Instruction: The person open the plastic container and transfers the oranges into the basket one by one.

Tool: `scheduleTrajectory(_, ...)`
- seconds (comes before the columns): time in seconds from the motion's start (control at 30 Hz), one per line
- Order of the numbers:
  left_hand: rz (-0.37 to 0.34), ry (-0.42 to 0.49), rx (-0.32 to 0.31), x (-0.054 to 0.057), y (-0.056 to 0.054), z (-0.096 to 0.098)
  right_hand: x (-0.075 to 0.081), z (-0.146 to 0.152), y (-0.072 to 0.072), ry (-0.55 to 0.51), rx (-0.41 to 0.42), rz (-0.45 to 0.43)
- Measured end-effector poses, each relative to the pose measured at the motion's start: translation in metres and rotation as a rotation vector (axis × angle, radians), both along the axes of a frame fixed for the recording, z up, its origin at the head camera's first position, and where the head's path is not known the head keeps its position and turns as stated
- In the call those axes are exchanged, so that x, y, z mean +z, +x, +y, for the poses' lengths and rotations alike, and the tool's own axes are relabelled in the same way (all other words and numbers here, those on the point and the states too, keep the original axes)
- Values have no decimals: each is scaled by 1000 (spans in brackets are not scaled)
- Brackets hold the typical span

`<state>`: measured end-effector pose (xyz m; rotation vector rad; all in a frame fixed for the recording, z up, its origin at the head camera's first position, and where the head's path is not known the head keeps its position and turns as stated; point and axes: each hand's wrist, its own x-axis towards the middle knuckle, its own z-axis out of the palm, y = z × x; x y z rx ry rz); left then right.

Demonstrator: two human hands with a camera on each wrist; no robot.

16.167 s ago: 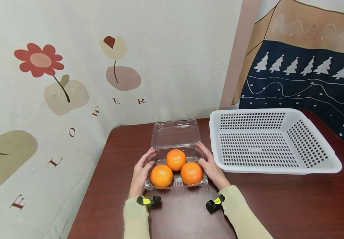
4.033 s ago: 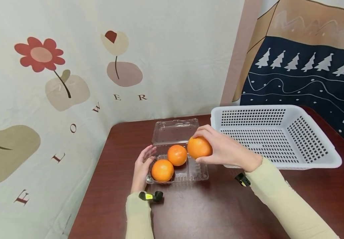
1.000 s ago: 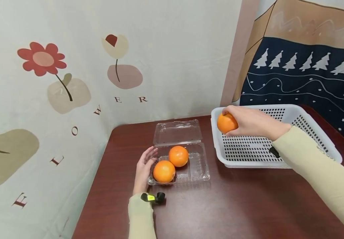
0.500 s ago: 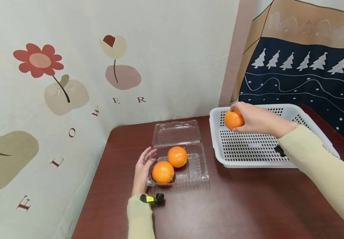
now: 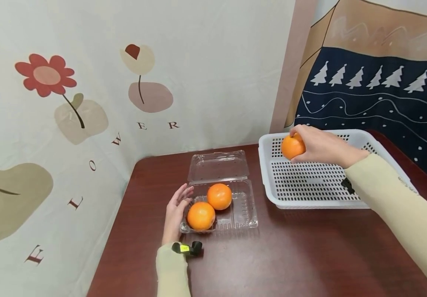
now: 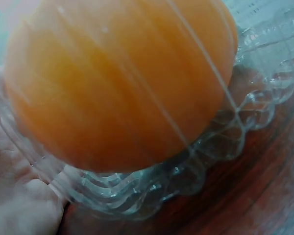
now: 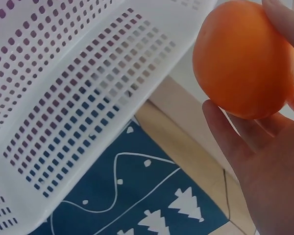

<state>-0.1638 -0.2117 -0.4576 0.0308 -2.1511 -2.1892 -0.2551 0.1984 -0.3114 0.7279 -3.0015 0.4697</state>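
Observation:
My right hand grips an orange above the left part of a white plastic basket. In the right wrist view, thumb and fingers wrap that orange beside the basket's holed wall. Along the left side of a clear plastic clamshell box my left hand rests with relaxed fingers. Two oranges sit inside the box: one front left, one behind it. The left wrist view shows the front orange through the clear wall, with the palm next to it.
The box's clear lid lies folded back toward the wall. All stands on a dark red-brown table. Behind it hangs a pale cloth with flower prints; a navy cloth with white trees hangs at the right.
An orange has left the box's right side in my right hand and travelled to over the basket. During the last second it shifted slightly right and back. My left hand stays at the box.

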Motion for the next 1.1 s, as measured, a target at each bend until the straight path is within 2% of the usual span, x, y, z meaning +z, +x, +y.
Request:
scheduleTrajectory(0.77, 40, 15, -9, -2, -1, 1, -16, 34, -15, -43, -133, -117)
scheduleTrajectory(1.1, 34, 7, -6, -1, -2, 1, -21, 47, -17, -155, -177, -177)
